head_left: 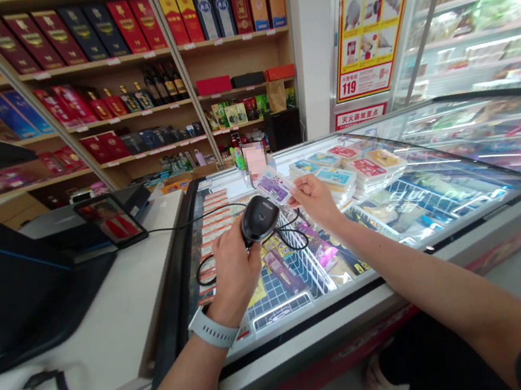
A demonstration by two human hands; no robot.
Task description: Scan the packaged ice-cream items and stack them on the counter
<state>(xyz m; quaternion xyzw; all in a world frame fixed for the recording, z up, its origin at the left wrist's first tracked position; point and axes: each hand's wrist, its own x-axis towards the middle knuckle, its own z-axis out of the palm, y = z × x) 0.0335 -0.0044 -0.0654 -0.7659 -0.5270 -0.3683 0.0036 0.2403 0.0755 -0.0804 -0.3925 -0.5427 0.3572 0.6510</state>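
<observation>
My left hand [237, 257], with a pale watch strap on the wrist, is wrapped round a black barcode scanner [260, 217]. The scanner's head points away from me, and its black cable loops over the freezer glass. My right hand [313, 200] pinches the edge of a small clear pack with a purple-and-white label [275, 187], just beyond the scanner's head. To the right of the pack, stacked plastic tubs [369, 168] with red, blue and yellow labels sit on the glass.
Under the glass of the chest freezer [306, 329], wire baskets hold bagged goods. On the left, a counter [127, 321] carries a phone [111, 220] on a stand and a dark monitor. Shelves of boxes and bottles line the back wall. A red fire-hydrant poster [373, 12] hangs at right.
</observation>
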